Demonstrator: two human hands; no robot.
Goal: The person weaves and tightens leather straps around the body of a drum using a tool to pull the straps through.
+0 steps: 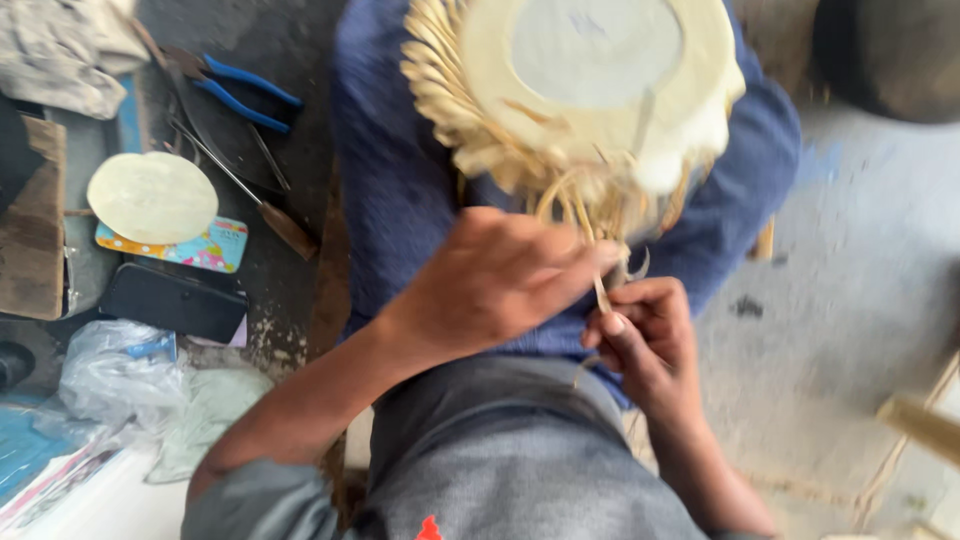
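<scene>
basket (pixel 590 90) rests upside down on my lap so its loose cane strips (pixel 575 205) hang near; left hand (pixel 495 280) and right hand (pixel 645 335) both pinch one strip (pixel 602 292).

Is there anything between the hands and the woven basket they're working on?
Nothing visible. Both the left hand and the right hand are already on the loose cane strips hanging from the basket, which rests on the blue-clad lap. The pliers lie off to the side.
</scene>
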